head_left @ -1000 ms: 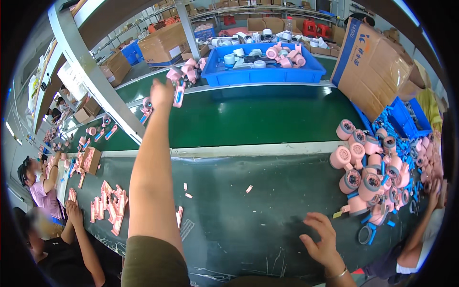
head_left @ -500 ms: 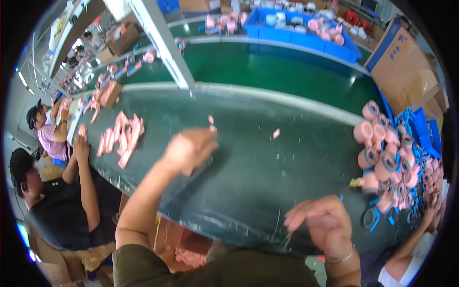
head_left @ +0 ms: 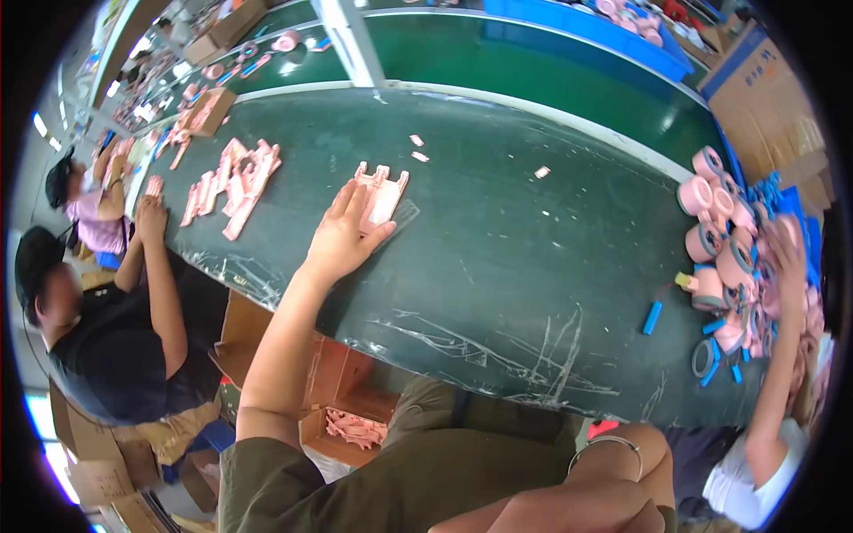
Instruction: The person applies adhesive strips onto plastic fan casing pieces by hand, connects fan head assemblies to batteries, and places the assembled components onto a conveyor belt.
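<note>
My left hand (head_left: pixel 349 233) lies over the left edge of a flat pink plastic part (head_left: pixel 386 197) with prongs at its far end. Its fingers are stretched close together along the part and the thumb is at the near right side, so the part sits between them. A clear, thin-looking strip shows beside the part. Down at the lower edge, in front of my body, is my right hand (head_left: pixel 555 511), below a wrist with a bracelet. It is blurred and cut off, and its fingers cannot be made out.
Pink strips (head_left: pixel 235 182) lie in a heap at left on the green worktable (head_left: pixel 480 266). Small pink bits (head_left: pixel 419 156) lie beyond my hand. At right are a blue cylinder (head_left: pixel 653 317) and piled pink round housings (head_left: pixel 733 258), with a co-worker's hand (head_left: pixel 784 253) there. An open carton (head_left: pixel 355 426) holds pink parts below.
My left hand has come to rest on the table with the pink part. My right hand has dropped from the table edge toward my body. A co-worker's hand has reached up over the right pile.
</note>
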`<state>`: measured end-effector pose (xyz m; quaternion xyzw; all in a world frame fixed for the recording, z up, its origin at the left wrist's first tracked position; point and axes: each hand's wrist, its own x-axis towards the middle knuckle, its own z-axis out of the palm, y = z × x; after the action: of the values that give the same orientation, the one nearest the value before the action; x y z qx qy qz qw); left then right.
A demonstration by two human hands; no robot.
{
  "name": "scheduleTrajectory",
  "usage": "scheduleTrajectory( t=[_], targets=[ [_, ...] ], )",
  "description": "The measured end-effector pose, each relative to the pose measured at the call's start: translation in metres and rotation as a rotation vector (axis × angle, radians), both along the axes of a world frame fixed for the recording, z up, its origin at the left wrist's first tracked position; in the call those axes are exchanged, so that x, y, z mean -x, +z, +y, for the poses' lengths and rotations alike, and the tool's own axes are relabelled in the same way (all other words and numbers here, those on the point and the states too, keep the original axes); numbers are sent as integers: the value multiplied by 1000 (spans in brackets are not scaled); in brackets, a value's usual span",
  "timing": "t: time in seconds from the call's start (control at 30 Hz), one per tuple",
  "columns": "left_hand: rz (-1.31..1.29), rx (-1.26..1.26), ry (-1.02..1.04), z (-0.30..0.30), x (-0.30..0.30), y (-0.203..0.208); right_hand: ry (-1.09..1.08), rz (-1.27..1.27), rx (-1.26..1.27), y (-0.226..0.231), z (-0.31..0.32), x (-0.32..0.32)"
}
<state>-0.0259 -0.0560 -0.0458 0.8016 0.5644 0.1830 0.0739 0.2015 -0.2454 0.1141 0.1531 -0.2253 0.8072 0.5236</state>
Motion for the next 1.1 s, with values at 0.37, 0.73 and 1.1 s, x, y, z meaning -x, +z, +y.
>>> scheduleTrajectory(
  t=[0.37, 0.73, 1.1],
  targets=[
    [77, -73, -207, -93, -152, -5, -1199, -1726, -335, -93, 10, -167],
    [-195, 3, -525, -87, -182, 44, -1543, -3113, -633, -124, 32, -284],
    [-327, -6, -948, -58, -308, 26, -1182, -1946, -62, -111, -2, -262]
  ],
)
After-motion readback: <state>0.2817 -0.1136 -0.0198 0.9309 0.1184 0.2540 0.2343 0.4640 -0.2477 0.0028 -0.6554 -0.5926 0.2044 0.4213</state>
